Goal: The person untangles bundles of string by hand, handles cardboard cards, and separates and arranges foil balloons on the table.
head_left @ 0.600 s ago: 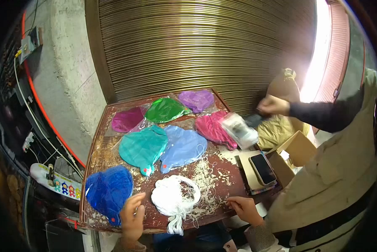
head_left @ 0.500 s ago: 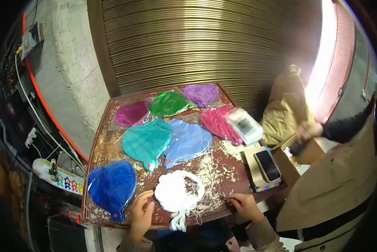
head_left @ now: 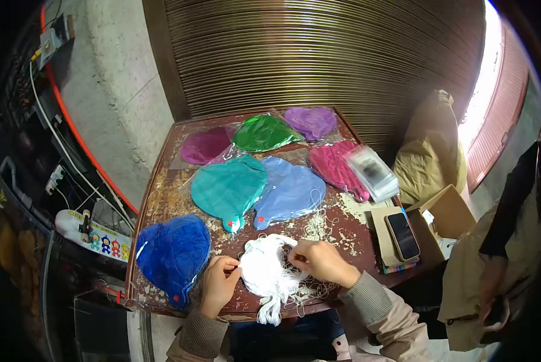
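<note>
A bundle of white string (head_left: 264,268) lies near the front edge of the worn brown table (head_left: 228,301), with loose strands to its right. My left hand (head_left: 222,281) touches the bundle's left side, thumb and fingertips pinched together; what they hold is too small to make out. My right hand (head_left: 323,262) is over the bundle's right side with curled fingers, whose tips are partly hidden among the strands. Left of the bundle is a dark blue packet (head_left: 172,256). Behind it lie a teal packet (head_left: 228,186) and a light blue packet (head_left: 289,190).
Purple (head_left: 311,122), green (head_left: 264,134), magenta (head_left: 205,145) and pink packets (head_left: 336,168) lie farther back. A phone (head_left: 403,235) rests on notebooks at the right, beside a cardboard box (head_left: 448,214). A co-worker's hand (head_left: 493,280) hangs at the far right.
My right hand has moved left from the table's front edge onto the string bundle. My left hand now touches the bundle. The co-worker's arm has drawn back from the box and hangs lower.
</note>
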Available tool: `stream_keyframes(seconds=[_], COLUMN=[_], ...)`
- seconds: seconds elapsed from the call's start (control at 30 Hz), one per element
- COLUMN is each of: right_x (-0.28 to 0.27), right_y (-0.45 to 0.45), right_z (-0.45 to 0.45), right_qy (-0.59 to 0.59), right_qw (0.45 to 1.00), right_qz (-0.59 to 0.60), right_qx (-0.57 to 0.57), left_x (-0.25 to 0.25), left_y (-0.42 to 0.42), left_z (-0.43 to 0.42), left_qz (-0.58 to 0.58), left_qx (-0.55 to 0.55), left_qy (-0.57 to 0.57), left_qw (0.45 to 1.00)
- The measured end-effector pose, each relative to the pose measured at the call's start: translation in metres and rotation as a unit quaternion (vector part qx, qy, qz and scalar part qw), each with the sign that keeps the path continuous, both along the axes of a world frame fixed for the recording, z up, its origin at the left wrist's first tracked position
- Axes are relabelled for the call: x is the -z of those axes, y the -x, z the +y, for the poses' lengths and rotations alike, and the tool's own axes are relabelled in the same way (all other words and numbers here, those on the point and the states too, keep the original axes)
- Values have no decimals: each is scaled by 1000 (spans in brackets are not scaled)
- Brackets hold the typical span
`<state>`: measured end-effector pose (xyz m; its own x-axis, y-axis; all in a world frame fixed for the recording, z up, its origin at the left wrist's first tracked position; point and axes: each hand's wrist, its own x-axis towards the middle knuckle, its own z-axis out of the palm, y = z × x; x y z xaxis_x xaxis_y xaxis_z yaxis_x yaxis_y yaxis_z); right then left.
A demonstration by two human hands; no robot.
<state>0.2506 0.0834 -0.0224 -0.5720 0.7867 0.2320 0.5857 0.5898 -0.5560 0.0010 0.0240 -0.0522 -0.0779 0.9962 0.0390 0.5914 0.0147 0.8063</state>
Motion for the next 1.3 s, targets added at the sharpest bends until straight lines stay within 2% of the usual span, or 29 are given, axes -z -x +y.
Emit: stream_keyframes(seconds=[0.03,0.1,0.23,0.37,0.53,0.7,0.73,0.77,0.8,0.87,0.9,1.03,1.2,1.3], right_x=[2,0,13,22,46,43,43,43,44,45,45,46,54,41], right_y=[12,36,51,43,4,2,-2,-6,-11,-18,-20,-27,-38,-39], right_z=[7,19,28,40,63,56,58,62,67,72,72,68,65,65], right_qy=[-39,-14,-86,2,79,169,168,204,239,301,300,309,277,274], right_qw=[999,994,995,988,979,958,958,964,961,926,925,901,902,915], right_qz=[-1,-100,-55,-132,-133,-204,-202,-111,-19,165,168,266,307,266], right_qx=[-29,-30,-12,79,133,108,112,127,140,159,159,149,126,132], left_x=[0,1,4,3,9,-6,-11,-18,-31,-58,-60,-59,-41,-55], left_y=[0,2,1,-12,-20,-24,-22,-20,-17,-14,-15,-15,-10,3], left_z=[2,4,6,8,15,25,28,31,35,38,37,26,29,54], left_qz=[13,12,9,14,109,77,65,52,54,29,32,117,65,20], left_qx=[2,-8,-24,-16,-4,24,32,40,42,92,94,212,162,125], left_qy=[12,22,36,155,138,52,3,-46,-48,-178,-178,-252,-241,-271], left_qw=[1000,1000,999,988,984,995,997,997,997,979,979,937,955,954])
